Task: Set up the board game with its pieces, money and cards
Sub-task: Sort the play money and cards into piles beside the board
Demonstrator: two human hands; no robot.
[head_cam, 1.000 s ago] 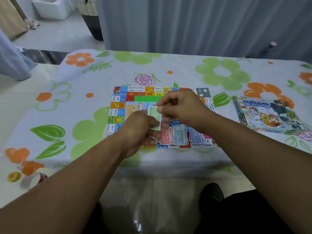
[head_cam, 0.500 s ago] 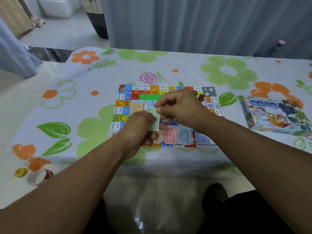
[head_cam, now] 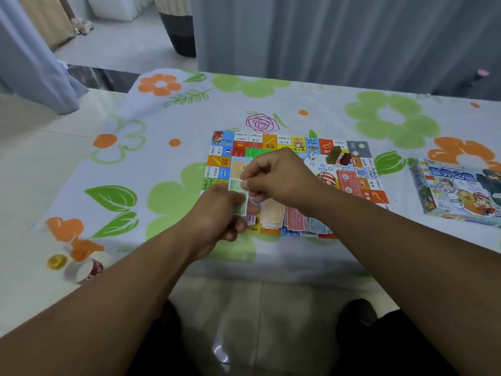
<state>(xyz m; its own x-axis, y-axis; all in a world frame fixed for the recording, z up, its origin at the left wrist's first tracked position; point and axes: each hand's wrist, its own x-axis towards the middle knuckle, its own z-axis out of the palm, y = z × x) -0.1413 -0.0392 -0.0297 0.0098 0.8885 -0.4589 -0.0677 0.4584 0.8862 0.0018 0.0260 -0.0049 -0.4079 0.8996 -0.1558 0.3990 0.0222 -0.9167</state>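
Still, both hands meet over the near left corner of the game board (head_cam: 271, 141), much as they did 1 second ago; they have only drifted slightly toward that corner. The left hand (head_cam: 217, 210) curls around a small upright stack of green notes (head_cam: 238, 196). The right hand (head_cam: 279, 177) pinches the top edge of the front note between thumb and forefinger. The green notes are not yet laid down, so sorting the money looks unfinished.

Along the board's near edge lie 4 fanned piles of thin paper notes: a purple pile (head_cam: 253, 220), a cream pile (head_cam: 272, 215), a pink pile (head_cam: 294, 219) and a blue pile (head_cam: 317, 226). Near the board's far right corner stand 2 small blocky pieces, an olive block (head_cam: 333, 154) and a dark red block (head_cam: 345, 158). A red card deck (head_cam: 348, 180) lies just nearer. Right of the board, well apart, rests the glossy game box (head_cam: 455, 191). The board is a flat rectangle of bright printed squares on the bench (head_cam: 162, 158), which wears a smooth flower-patterned cloth.
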